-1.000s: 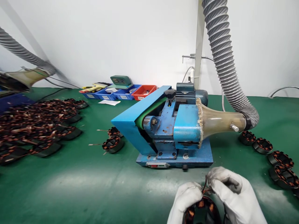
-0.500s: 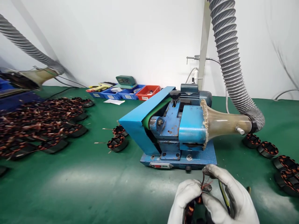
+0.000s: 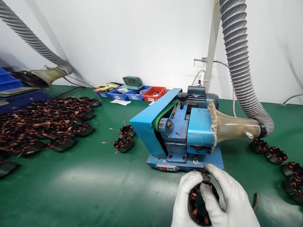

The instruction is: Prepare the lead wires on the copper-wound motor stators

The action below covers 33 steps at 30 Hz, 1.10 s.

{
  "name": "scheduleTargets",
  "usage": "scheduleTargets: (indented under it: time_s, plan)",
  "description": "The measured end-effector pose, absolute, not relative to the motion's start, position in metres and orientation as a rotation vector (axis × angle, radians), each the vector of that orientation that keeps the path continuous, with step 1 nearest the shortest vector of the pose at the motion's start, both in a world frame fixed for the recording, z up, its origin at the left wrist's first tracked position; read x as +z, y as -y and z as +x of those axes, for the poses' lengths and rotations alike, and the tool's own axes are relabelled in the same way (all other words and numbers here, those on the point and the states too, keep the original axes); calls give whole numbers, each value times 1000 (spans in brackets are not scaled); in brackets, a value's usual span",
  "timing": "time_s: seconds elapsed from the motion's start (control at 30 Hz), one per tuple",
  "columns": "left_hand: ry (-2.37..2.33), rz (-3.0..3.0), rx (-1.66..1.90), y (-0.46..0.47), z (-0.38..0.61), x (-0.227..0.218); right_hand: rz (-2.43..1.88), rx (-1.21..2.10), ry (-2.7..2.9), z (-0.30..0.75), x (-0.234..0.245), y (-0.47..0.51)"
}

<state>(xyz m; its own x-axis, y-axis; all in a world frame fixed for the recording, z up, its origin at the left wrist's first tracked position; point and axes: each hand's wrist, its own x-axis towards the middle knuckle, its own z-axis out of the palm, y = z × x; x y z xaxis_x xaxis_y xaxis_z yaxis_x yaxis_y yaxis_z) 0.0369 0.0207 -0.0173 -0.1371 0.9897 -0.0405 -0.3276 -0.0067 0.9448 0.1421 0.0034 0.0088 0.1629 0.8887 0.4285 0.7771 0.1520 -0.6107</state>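
**Stator lifted and turned to face me, both hands on it**

1 second ago the stator sat low at the near edge of my view, half cut off, with my fingertips pinching its leads above it. Now the stator (image 3: 198, 205) is higher and tipped up, so I look into its open ring and see the copper windings round the inside. My left hand (image 3: 186, 197) grips the left rim. My right hand (image 3: 234, 201) wraps the right side with the thumb laid across the front. Both gloved hands are clamped on this 1 part and pressed close together. The thin wire leads (image 3: 204, 171) stick up from the top of the ring between my fingertips, just in front of the base of the blue belt machine (image 3: 187, 132). The stator is held in the air above the table (image 3: 82, 189), not resting on it.

The machine has not moved. Its green belt (image 3: 163, 113) runs up under the sloped cover, and its clear funnel (image 3: 234, 127) joins the grey ribbed hose (image 3: 239, 60) on the right. Nothing lies between my hands and the machine's front.

To the left, 2 loose stators (image 3: 124, 143) lie near the machine, and further left is a large heap of stators (image 3: 42, 123). A row of stators (image 3: 276, 155) runs along the right. A small dark piece (image 3: 255, 201) lies just beside my right hand. At the far side stand blue bins (image 3: 123, 94), a red bin (image 3: 153, 93) and a green clock (image 3: 132, 81).
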Motion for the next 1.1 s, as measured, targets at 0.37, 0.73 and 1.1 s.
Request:
scheduleTargets:
  time_s: [0.37,0.73,1.1]
  plan:
    - [-1136,645,1442,-81,53,-23,-1831,368,1594,126,31,-53]
    - [-1032,691,1300,-66,42,3,-1842,341,1605,126,39,-41]
    - [-1021,771,1360,-73,49,8,-1822,405,1535,130,36,-52]
